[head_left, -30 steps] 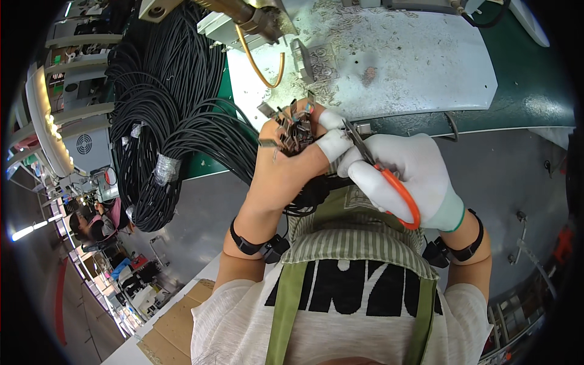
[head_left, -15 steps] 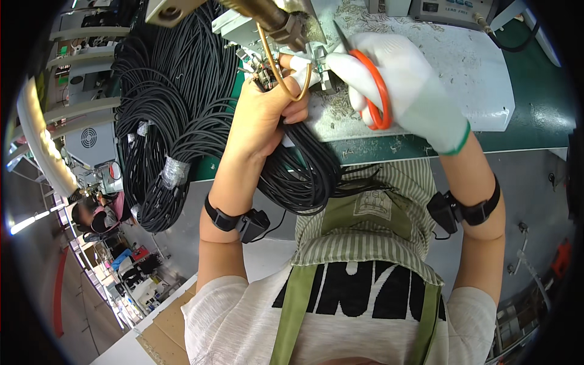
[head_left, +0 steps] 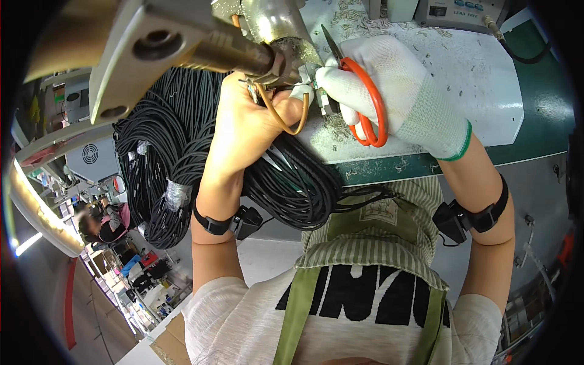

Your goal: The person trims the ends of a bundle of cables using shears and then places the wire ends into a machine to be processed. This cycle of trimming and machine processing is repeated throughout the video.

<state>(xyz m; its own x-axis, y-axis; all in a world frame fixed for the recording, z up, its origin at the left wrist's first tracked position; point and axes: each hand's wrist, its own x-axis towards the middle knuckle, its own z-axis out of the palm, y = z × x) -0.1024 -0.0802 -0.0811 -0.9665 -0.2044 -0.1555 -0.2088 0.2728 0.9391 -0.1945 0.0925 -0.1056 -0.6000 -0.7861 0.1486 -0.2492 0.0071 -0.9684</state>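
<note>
My left hand (head_left: 240, 125) is closed around the end of a bundle of black cables (head_left: 298, 185), whose loops hang over the table's front edge. Its thumb and fingertips are at small metal connector ends beside a metal fixture (head_left: 328, 103); a curved brass-coloured tube (head_left: 295, 128) partly hides them. My right hand (head_left: 392, 85), in a white knit glove, keeps a pair of scissors (head_left: 381, 115) with orange-red handles in its grip, blades pointing up and away. That hand's thumb and forefinger pinch close to the fixture, and what lies between their tips is too small to make out.
A large metal arm (head_left: 237, 52) hangs over my left hand. Thick coils of black cable (head_left: 152, 140) lie at the left. Small metal scraps are scattered over the white board (head_left: 480, 79) on the green table (head_left: 541, 131). A grey control box (head_left: 462, 9) stands far right. Another person (head_left: 109, 225) sits far left.
The view has shifted, and the metal arm now fills more of the upper left. My left hand shows slightly farther left beneath it. The scissors remain in my right hand.
</note>
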